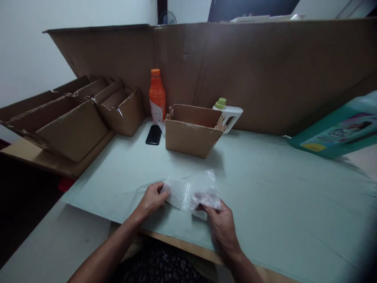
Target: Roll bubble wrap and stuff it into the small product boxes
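A clear sheet of bubble wrap (178, 193) stretches between my two hands, just over the front part of the covered table. My left hand (153, 198) pinches its left end between thumb and fingers. On the other side, my right hand (222, 224) grips a bunched, folded part of the wrap. Whether anything lies inside those folds I cannot tell. Beyond the wrap stands an open cardboard box (191, 137), and a black phone (153, 135) lies flat to its left.
An orange bottle (157, 94) and a white jug with a green cap (232, 114) stand behind the box. Several open cardboard boxes (73, 129) fill the left side. A large green bottle (338, 127) is at right. A tall cardboard panel (259, 70) borders the back.
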Demonstrator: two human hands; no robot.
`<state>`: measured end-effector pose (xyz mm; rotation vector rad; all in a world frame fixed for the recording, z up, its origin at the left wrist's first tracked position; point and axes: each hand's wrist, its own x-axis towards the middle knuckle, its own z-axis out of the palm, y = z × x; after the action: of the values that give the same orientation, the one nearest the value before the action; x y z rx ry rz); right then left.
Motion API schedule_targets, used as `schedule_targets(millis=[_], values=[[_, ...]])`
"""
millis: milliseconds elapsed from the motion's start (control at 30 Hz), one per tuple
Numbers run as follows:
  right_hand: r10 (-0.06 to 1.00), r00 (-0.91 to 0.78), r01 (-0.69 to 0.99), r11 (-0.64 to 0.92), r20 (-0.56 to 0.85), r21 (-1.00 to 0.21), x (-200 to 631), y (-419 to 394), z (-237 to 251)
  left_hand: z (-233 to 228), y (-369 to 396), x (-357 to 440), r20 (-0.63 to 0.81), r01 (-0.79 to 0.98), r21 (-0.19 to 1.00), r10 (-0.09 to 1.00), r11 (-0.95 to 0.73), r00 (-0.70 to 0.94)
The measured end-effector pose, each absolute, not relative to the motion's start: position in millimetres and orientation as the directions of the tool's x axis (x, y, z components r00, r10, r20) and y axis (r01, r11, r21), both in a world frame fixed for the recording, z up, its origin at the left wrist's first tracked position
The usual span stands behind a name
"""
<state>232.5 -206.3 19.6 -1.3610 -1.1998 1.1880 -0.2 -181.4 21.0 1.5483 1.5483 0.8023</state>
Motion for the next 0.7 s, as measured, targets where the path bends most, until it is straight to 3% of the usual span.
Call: schedule_targets(millis=[100, 200, 333, 400, 467, 567, 633, 700], values=[[0.973, 0.143, -0.088, -0.172, -0.183, -0.981, 235.9, -248.1, 13.6, 34.9, -138.6, -2.4, 0.007, 0.593, 0.805, 0.999, -0.029, 0.039], [0.941, 0.061, -0.164, -0.32, -0.333, -0.933, 232.4, -292.3, -5.6, 54.8, -81.0, 6.3, 0.092, 0.679, 0.718, 0.988, -0.152, 0.124], [0.912, -0.083, 0.094, -0.394, -0.401, -0.914, 245.5, -330.4, -32.8, 67.2, -37.6, 31.0, 0.193, 0.738, 0.606, 0.955, -0.297, 0.225], [0.947, -0.119, 0.3, -0.254, -0.3, -0.92, 264.1, -335.4, -36.3, 61.6, -46.7, 34.8, 0.254, 0.753, 0.557, 0.935, -0.351, 0.248], [0.994, -0.093, 0.491, -0.002, -0.055, -0.871, 283.0, -332.1, -31.8, 48.3, -77.2, 26.7, 0.289, 0.755, 0.522, 0.915, -0.398, 0.282], [0.924, -0.152, 0.737, 0.342, 0.35, -0.583, 294.8, -317.3, -17.4, 22.6, -148.4, -0.1, 0.266, 0.717, 0.505, 0.877, -0.48, 0.4], [0.84, -0.318, 0.779, 0.496, 0.44, -0.384, 288.3, -304.3, -9.3, 9.7, -197.8, -16.6, 0.252, 0.646, 0.488, 0.803, -0.587, 0.54], [0.771, -0.475, 0.737, 0.612, 0.425, -0.287, 275.1, -291.0, -5.6, 3.8, -237.4, -24.9, 0.205, 0.602, 0.497, 0.759, -0.625, 0.618]])
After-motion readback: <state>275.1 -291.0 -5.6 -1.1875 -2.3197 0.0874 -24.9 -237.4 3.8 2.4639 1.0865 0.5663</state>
